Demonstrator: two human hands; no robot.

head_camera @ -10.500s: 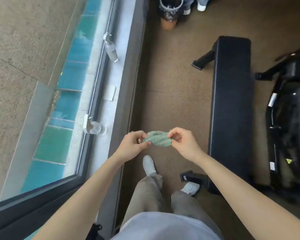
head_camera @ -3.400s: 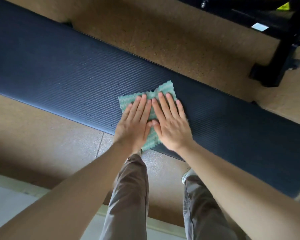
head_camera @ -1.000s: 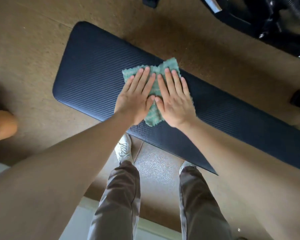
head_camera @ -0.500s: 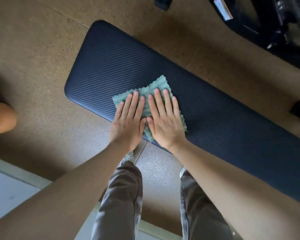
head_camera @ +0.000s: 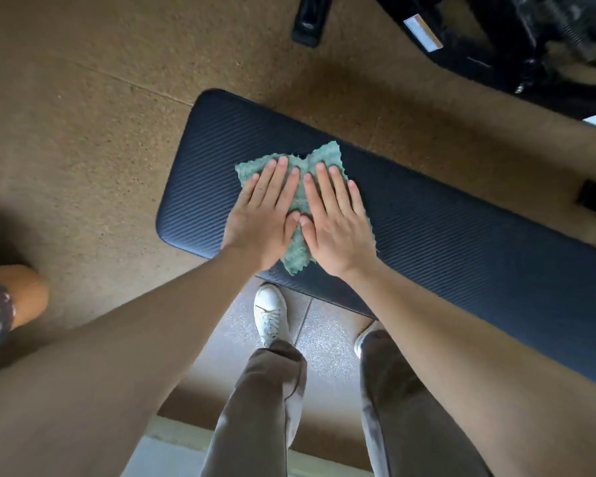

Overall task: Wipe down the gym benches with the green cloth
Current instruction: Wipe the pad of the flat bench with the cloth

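A dark ribbed gym bench [head_camera: 455, 235] runs from upper left to lower right across the view. The green cloth [head_camera: 296, 251] lies spread flat on its pad near the left end. My left hand [head_camera: 260, 215] and my right hand [head_camera: 336, 220] press down on the cloth side by side, fingers straight and thumbs touching. Most of the cloth is hidden under my palms; its frayed corners stick out beyond my fingertips and by my wrists.
Black gym equipment [head_camera: 516, 39] stands at the top right, with a black foot [head_camera: 312, 18] on the brown floor beyond the bench. An orange pot [head_camera: 21, 297] sits at the left edge. My legs and white shoes [head_camera: 270, 313] are below the bench.
Both hands have pushed the cloth away from me across the pad, from the near edge to the middle of the bench's width. The view has shifted slightly.
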